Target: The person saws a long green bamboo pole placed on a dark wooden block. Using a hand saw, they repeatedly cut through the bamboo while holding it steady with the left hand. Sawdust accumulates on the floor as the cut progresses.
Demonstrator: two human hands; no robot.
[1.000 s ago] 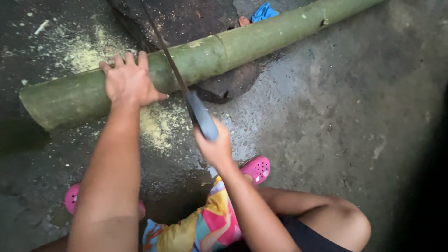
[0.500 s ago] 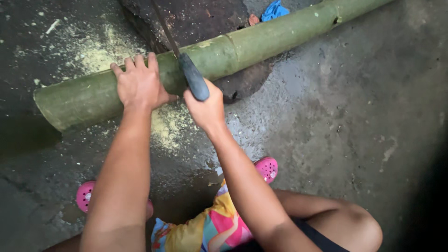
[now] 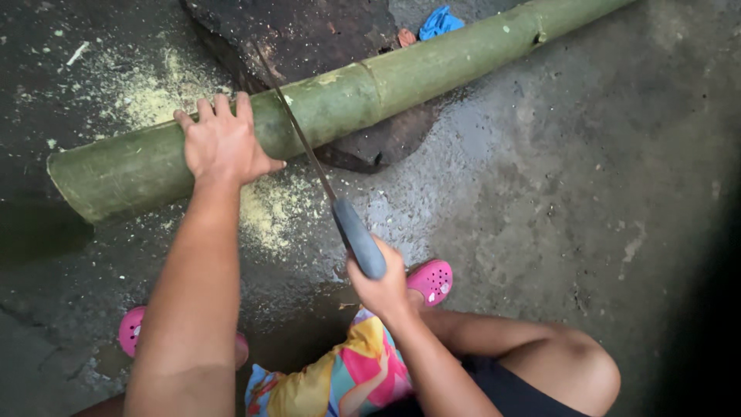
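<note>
A long green bamboo pole (image 3: pixel 401 77) lies across a dark stone on wet concrete. My left hand (image 3: pixel 222 143) presses flat on top of the pole near its cut end. My right hand (image 3: pixel 380 284) grips the grey handle of a hand saw (image 3: pixel 312 158). The thin blade runs up and away from the handle and crosses the pole just right of my left hand. Pale yellow sawdust (image 3: pixel 270 212) lies on the ground under and behind the cut.
The dark flat stone (image 3: pixel 309 35) props the pole. A blue scrap (image 3: pixel 440 22) lies behind the pole. My feet wear pink clogs (image 3: pixel 432 279), and my bent knee (image 3: pixel 579 371) is at the lower right. Wet concrete spreads to the right.
The saw has been drawn back toward me: my right hand moved from beside the pole down to near my knee. My left hand stays pressed on the pole.
</note>
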